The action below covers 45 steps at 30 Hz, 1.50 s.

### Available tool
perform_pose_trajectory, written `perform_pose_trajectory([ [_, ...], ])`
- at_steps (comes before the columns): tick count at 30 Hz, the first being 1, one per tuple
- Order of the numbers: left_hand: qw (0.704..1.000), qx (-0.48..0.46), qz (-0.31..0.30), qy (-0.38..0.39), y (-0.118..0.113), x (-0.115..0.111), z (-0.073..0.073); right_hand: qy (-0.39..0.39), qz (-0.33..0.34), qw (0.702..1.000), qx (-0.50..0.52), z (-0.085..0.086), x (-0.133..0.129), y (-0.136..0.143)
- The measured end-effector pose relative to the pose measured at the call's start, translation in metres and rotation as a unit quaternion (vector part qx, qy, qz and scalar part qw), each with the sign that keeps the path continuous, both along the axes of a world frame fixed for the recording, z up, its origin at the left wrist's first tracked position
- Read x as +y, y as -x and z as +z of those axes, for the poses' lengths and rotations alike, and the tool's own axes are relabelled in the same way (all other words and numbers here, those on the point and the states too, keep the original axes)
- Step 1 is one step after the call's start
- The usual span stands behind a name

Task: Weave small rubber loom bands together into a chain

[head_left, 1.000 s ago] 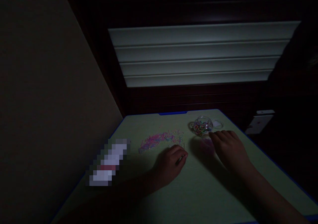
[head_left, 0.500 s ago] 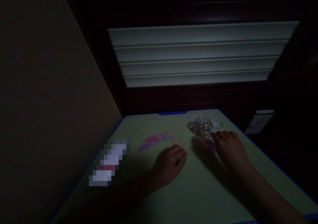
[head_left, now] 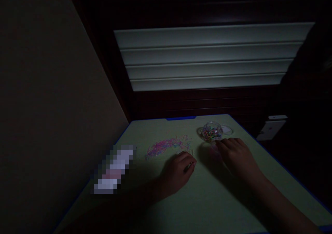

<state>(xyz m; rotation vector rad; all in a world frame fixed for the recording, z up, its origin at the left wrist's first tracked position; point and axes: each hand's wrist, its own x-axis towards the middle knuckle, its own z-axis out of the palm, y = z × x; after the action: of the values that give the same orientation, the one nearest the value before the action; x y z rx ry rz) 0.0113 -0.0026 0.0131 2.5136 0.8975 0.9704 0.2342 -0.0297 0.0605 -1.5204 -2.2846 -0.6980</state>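
In the dim head view, my left hand (head_left: 179,170) rests low over the table with its fingers curled together. Something small and dark shows between thumb and fingers, too small to name. Just beyond it lies a loose pile of thin pink, purple and blue elastic bands (head_left: 162,146). My right hand (head_left: 235,155) is closed, fingertips pointing down, over a clear container with pink contents (head_left: 214,152) that it partly hides. What its fingers hold, if anything, is hidden. Behind them stands a clear round jar (head_left: 212,131) of multicoloured bands.
A clear round lid (head_left: 227,129) lies right of the jar. At the left edge of the pale green table (head_left: 207,206) is a blurred-out white object (head_left: 115,170). A wall rises on the left, a slatted panel (head_left: 207,57) behind. Beyond the right edge is a white box-like item (head_left: 271,129).
My right hand has moved slightly left, over the pink container. My left hand has stayed nearly in place, still curled.
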Motion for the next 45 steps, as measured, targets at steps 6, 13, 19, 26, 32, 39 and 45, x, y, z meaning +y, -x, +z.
perform_pose_trajectory([
  [6,1.000,0.007,-0.001,0.003,0.000,0.000,0.001,0.024,0.114,0.993,0.003,-0.006,-0.001,0.013],
  [13,1.000,0.005,0.013,0.009,0.003,0.005,0.001,0.044,0.157,0.987,0.002,-0.010,-0.002,0.021],
  [19,0.998,0.043,0.051,-0.015,0.009,0.012,0.002,0.051,0.145,0.988,-0.006,-0.011,-0.001,0.018],
  [26,0.977,0.143,0.140,-0.068,0.025,0.027,0.009,0.051,0.142,0.989,-0.015,-0.013,0.001,0.017],
  [32,0.960,0.200,0.168,-0.105,0.035,0.038,0.007,0.046,0.143,0.988,-0.021,-0.014,0.001,0.016],
  [39,0.936,0.288,0.200,-0.043,0.040,0.042,0.007,0.038,0.152,0.988,-0.006,-0.016,0.003,0.015],
  [45,0.916,0.333,0.215,-0.060,0.038,0.044,0.006,0.024,0.156,0.987,-0.006,-0.016,0.002,0.015],
])
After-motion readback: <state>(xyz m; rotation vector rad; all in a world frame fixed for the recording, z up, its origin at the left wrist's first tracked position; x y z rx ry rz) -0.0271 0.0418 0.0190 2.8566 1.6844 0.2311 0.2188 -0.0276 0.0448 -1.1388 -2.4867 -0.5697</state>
